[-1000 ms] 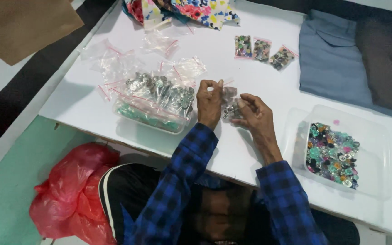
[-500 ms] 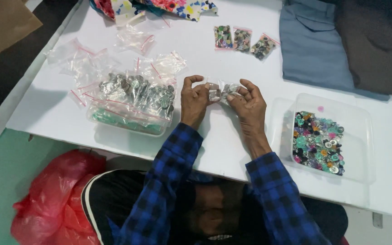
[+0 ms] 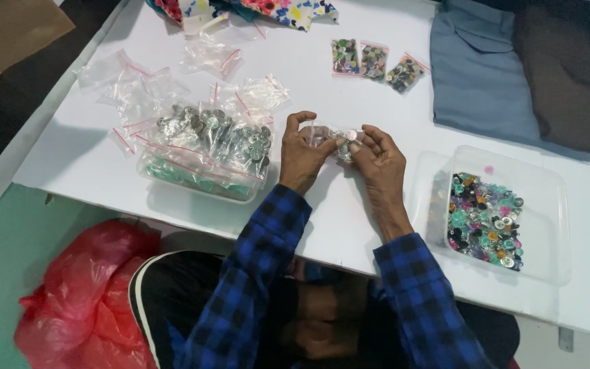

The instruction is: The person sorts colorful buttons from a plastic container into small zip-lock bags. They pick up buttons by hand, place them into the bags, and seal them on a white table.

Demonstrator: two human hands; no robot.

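holding one small bag point(image 3: 332, 140) between both hands, left hand point(image 3: 303, 152) and right hand point(image 3: 377, 158) pinch it. beside the bag, a tub point(image 3: 203, 179) already holds filled bags; a tray point(image 3: 548, 205) of loose buttons remains.

Smooth matt white table point(image 3: 390, 89), glossy clear plastic bag point(image 3: 332, 140) pinched in both hands, shiny metal buttons point(image 3: 213, 133) left of centre — glossy red plastic sack point(image 3: 83, 301) lower left, matt cloth point(image 3: 520, 68) upper right, clear plastic tray point(image 3: 548, 205).
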